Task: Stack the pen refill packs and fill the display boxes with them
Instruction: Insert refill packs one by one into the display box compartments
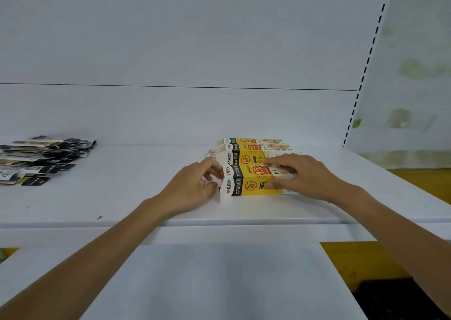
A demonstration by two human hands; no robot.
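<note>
Three yellow, white and black display boxes lie side by side on the white shelf [122, 197], long sides towards me. My right hand [302, 175] grips the right part of the nearest box [246, 180], fingers over its top and thumb on its front face. My left hand [195, 185] is at that box's open left end, fingers curled around its white end flap [220, 173]. The middle box [244, 155] and the far box [249, 141] lie behind it. A pile of dark pen refill packs [41, 158] lies at the shelf's far left.
The white back panel [195, 51] rises behind the boxes, with a slotted upright [366, 66] at the right. A lower white shelf [219, 283] juts towards me beneath my arms. A dark object [395, 300] sits at the lower right.
</note>
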